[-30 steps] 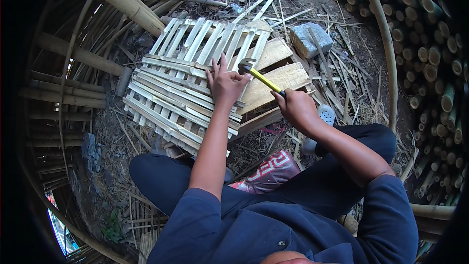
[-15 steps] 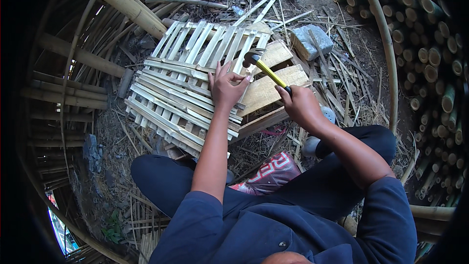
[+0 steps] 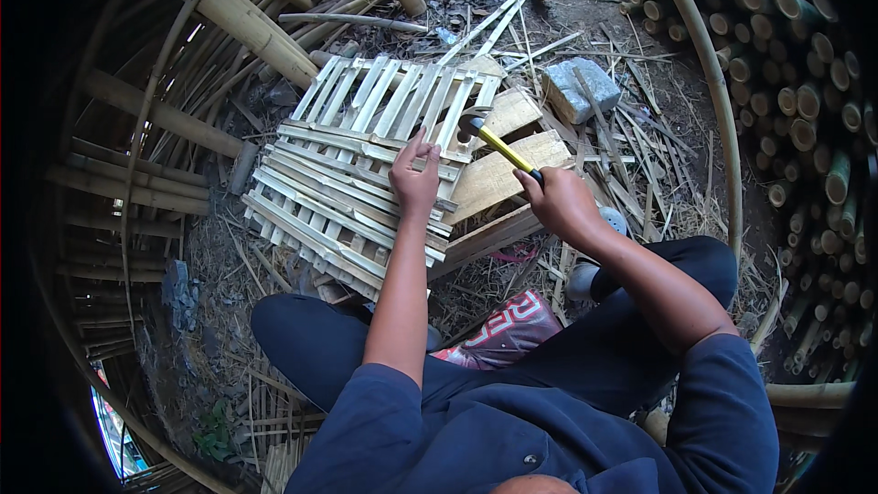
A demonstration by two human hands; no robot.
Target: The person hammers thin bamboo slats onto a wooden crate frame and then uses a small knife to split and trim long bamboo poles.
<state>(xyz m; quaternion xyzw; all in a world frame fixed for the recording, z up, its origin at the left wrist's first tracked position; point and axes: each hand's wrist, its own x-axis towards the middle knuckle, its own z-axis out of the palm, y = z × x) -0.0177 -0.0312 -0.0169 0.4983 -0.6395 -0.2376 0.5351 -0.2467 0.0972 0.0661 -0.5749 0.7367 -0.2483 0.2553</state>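
Observation:
A lattice of pale split-bamboo slats [image 3: 315,185] lies in front of me, long strips crossing over a row of slats. Over the lattice's right part is my left hand [image 3: 414,185], thumb and forefinger stretched forward and apart, with nothing visible between them. My right hand [image 3: 560,204] grips a claw hammer [image 3: 501,148] by its yellow and black handle. The hammer's head is at the lattice's right end, just right of my left fingers; whether it touches the slats I cannot tell. Light wooden boards [image 3: 512,169] of a low stand show beneath the lattice.
A grey stone block [image 3: 580,90] sits beyond the boards, among scattered bamboo splinters. Cut bamboo poles [image 3: 800,133] are stacked at right, and bamboo posts [image 3: 229,18] frame the left. A red printed bag [image 3: 512,329] lies between my legs.
My left hand has drawn back left from the lattice's right end, its thumb and forefinger coming away from there. The hammer stays close to the same spot. The whole view has shifted slightly.

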